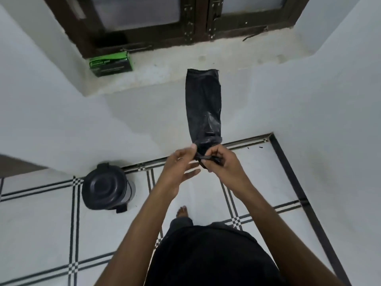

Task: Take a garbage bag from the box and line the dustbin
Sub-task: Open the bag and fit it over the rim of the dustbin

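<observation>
Dark clothing on the torso and a bare foot point(182, 211) sit nearest the lens, both forearms reaching forward over the tiled floor point(45, 234).

Right hand point(223, 164): fingers curled, pinching the near end of the black garbage bag point(204, 108). Left hand point(179, 170): thumb tip against the same bag end, other fingers mostly straight and spread. It looks like it is working the edge, not gripping.

The bag is out of the box, still folded flat into a narrow strip, extending away from the hands toward the window sill point(185, 65). Far end is free and square-cut.

Green box point(111, 64) sits on the sill at left, against the window frame. Dustbin point(108, 186) is on the floor at lower left, by the wall, lid closed, well apart from the hands.

Handling, my read: thin film, near weightless, limp, slick, and the layers cling. It tears if yanked. Best hold is at the open-mouth edge, a pinch on each layer, rubbing them apart before shaking it open. Cannot tell whether the held end is the mouth or the sealed bottom. Bin lid still needs opening before lining.
</observation>
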Demonstrator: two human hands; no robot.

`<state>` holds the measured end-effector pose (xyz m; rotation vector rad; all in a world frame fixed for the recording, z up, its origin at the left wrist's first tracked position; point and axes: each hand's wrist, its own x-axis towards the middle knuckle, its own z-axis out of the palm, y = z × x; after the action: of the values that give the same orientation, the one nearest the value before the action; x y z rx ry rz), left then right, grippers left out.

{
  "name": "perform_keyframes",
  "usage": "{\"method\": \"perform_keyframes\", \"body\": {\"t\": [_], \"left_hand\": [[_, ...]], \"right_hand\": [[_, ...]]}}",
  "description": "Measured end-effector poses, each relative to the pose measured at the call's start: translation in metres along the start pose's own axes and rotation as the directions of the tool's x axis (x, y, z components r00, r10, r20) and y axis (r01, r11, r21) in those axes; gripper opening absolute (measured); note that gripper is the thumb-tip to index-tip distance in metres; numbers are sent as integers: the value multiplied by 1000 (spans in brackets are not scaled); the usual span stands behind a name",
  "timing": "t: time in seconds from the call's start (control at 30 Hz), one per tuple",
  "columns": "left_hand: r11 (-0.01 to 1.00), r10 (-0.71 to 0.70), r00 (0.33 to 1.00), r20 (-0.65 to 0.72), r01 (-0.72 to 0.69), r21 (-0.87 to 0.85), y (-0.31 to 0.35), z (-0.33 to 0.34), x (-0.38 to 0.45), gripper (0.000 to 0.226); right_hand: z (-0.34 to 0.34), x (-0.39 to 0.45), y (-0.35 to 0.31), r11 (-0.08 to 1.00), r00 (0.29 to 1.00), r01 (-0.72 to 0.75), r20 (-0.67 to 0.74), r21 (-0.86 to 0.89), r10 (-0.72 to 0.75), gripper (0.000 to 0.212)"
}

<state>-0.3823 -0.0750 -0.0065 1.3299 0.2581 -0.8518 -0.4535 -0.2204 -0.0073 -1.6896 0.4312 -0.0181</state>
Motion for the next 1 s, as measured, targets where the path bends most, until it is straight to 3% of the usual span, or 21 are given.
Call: {"method": "perform_keyframes", "body": {"t": [0.07,0.17,0.27,0.43,0.57,0.67,0.8,0.9,1.0], "left_hand": [[1000,5,999,-34,-4,20,-19,-10,-23,17],[997,76,972,-221,-81,-16,-51,-27,-52,4],[994,83,900,-428,-108,-35,-82,-41,-89,23],[983,0,803,-597,-108,-145,-120,-71,-139,41],[982,32,803,-595,-135,-130,-129,-96,-169,37],[993,114,864,-490,-105,47,-128,-115,-191,24],[972,208,881,-425,-137,192,-130,-159,-218,3],[953,272,836,-476,-167,252,-135,-199,-230,24],[932,323,821,-471,-190,308,-135,-228,-235,30]], "right_hand": [[10,-17,10,998,995,1,96,-68,5,18],[25,-45,30,994,983,-4,182,-109,24,20],[45,-73,42,997,979,-13,201,-72,27,16],[85,-117,62,991,976,-15,215,-132,43,33],[113,-137,65,990,970,-10,239,-142,44,29],[129,-140,62,995,967,-21,252,-96,45,19],[151,-138,46,998,886,25,463,-60,5,7],[181,-138,34,999,824,3,566,-40,20,6],[214,-140,21,980,751,-190,652,57,108,25]]}}
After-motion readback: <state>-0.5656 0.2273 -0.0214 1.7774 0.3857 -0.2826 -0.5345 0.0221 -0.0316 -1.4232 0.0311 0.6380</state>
